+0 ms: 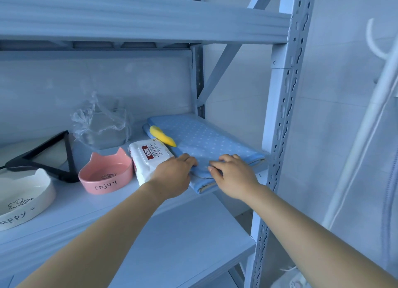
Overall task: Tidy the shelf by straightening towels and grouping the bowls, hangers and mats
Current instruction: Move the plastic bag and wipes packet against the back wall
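Forearms: both reach in from the bottom edge, bare, up to the middle shelf (86,214).
Left hand (174,173): its grip is clenched over the near-left corner of the folded blue dotted cloth (206,141), beside the wet-wipes pack (148,158).
Right hand (234,175): bent fingers lie on the cloth's top layer near the front fold. Whether this grip pinches the fabric or only presses it cannot be told.
Cloth: at the shelf's right end against the upright post, near corner at the front edge, layers slightly uneven. Towel or mat, the view does not settle.
Yellow object (162,135): rests on the cloth's back-left part.
Bowls: pink cat-ear bowl (105,173) just left of the wipes; white cat-ear bowl (21,199) further left, apart from it.
Hanger: black hanger (43,156) lies behind the bowls, near a clear plastic bag (101,124).
Risk, tugging: a sharp pull could tip the yellow object off.
Risk, sideways push: the left wrist could shove the wipes into the pink bowl.
Risk, front edge: dragging the cloth forward could let it slide off.
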{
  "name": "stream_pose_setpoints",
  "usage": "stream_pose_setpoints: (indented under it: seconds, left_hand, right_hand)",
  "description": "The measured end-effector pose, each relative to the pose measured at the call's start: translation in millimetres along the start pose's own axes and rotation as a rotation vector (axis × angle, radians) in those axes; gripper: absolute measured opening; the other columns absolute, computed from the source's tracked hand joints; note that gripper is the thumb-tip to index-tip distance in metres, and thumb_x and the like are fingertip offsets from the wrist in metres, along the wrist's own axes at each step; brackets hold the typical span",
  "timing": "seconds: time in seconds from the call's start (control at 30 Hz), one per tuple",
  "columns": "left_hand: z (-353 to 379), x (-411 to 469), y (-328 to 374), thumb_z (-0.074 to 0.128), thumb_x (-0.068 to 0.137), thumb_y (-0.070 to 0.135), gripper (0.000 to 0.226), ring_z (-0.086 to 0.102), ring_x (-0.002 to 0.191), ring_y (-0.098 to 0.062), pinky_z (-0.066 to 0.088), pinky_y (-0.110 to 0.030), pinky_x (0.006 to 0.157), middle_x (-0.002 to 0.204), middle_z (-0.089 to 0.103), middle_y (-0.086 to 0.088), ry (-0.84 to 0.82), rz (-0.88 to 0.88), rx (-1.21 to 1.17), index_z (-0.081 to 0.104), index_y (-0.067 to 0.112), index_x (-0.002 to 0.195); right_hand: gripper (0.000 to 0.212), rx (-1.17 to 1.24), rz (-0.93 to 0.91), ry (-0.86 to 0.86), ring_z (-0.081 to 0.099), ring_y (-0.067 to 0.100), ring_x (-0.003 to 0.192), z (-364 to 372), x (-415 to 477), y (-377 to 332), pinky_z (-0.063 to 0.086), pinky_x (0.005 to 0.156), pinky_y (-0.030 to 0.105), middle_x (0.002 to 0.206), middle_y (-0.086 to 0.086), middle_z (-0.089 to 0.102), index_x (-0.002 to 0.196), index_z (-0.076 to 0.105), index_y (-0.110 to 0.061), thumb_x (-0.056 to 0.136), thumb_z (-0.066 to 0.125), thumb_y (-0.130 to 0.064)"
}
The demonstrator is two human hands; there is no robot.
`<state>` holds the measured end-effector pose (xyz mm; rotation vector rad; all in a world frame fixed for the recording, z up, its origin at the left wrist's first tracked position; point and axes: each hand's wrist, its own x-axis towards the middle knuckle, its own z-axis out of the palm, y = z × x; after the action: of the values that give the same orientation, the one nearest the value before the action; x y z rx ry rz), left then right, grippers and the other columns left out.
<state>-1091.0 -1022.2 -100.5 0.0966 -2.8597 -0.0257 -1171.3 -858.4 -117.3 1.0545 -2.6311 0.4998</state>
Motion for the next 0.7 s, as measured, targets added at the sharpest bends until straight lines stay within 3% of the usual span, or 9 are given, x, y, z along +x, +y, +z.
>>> stream_pose_setpoints:
  seconds: [0.13, 0.23, 0.3, 0.4, 0.5, 0.57, 0.7]
  left_hand:
    - [-2.4, -12.7, -0.3, 0.043, 0.089, 0.013, 0.045, 0.049, 0.113, -0.022, 0.036, -0.029, 0.095, 0.136, 0.043, 0.007, 0.019, 0.049, -0.019, 0.042, 0.024, 0.133]
    - [1.5, -23.0, -2.8, 0.043, 0.09, 0.014, 0.061, 0.031, 0.135, -0.015, 0.014, -0.028, 0.113, 0.153, 0.022, 0.007, 0.007, 0.078, 0.057, 0.023, 0.025, 0.146]
    - [4.7, -29.2, -3.1, 0.043, 0.09, 0.015, 0.066, 0.023, 0.14, -0.012, 0.005, -0.029, 0.115, 0.155, 0.014, 0.008, 0.019, 0.081, 0.063, 0.015, 0.026, 0.149]
    - [4.7, -37.0, -0.4, 0.043, 0.09, 0.015, 0.065, 0.024, 0.139, -0.011, 0.017, -0.026, 0.112, 0.155, 0.015, 0.011, 0.059, 0.083, -0.013, 0.018, 0.029, 0.148]
    - [2.5, -45.6, 2.5, 0.046, 0.09, 0.017, 0.061, 0.029, 0.136, -0.01, 0.041, -0.027, 0.092, 0.152, 0.018, 0.016, 0.085, 0.061, -0.117, 0.024, 0.034, 0.145]
    - [4.8, -49.6, 3.1, 0.05, 0.089, 0.02, 0.061, 0.031, 0.135, -0.009, 0.044, -0.026, 0.088, 0.151, 0.019, 0.017, 0.093, 0.067, -0.129, 0.026, 0.036, 0.143]
    - [13.0, -48.7, 9.7, 0.059, 0.087, 0.028, 0.071, 0.025, 0.138, -0.01, 0.042, -0.028, 0.096, 0.153, 0.015, 0.016, 0.086, 0.051, -0.126, 0.019, 0.039, 0.145]
  right_hand:
    - [0.037, 0.026, 0.01, 0.011, 0.042, 0.021, 0.115, -2.3, -7.1, -3.9, 0.041, 0.089, 0.03, 0.123, 0.001, 0.053, 0.118, 0.061, -0.025, 0.096, 0.037, -0.044]
    - [0.037, 0.126, 0.001, 0.011, 0.041, 0.018, 0.122, -7.0, -9.7, -2.0, 0.038, 0.097, 0.029, 0.13, -0.003, 0.051, 0.129, 0.054, -0.024, 0.097, 0.041, -0.037]
    - [0.035, 0.18, -0.05, 0.028, 0.043, 0.015, 0.121, -8.7, -13.5, 0.5, 0.04, 0.097, 0.03, 0.129, -0.005, 0.052, 0.129, 0.054, -0.022, 0.096, 0.042, -0.029]
    - [0.035, 0.229, -0.115, 0.061, 0.048, 0.014, 0.118, -9.5, -20.0, 4.5, 0.044, 0.094, 0.033, 0.125, -0.006, 0.055, 0.125, 0.058, -0.019, 0.094, 0.044, -0.015]
    - [0.047, 0.21, -0.144, 0.052, 0.045, 0.013, 0.122, -13.8, -27.4, 8.6, 0.041, 0.097, 0.027, 0.129, -0.005, 0.052, 0.126, 0.057, -0.018, 0.085, 0.043, -0.001]
    - [0.054, 0.182, -0.143, 0.023, 0.04, 0.011, 0.127, -16.7, -31.8, 11.7, 0.039, 0.1, 0.026, 0.136, -0.007, 0.046, 0.13, 0.053, -0.021, 0.081, 0.045, 0.001]
    - [0.059, 0.059, -0.14, -0.051, 0.029, 0.01, 0.136, -12.6, -30.7, 12.6, 0.034, 0.106, 0.027, 0.148, -0.009, 0.032, 0.139, 0.04, -0.025, 0.085, 0.057, -0.012]
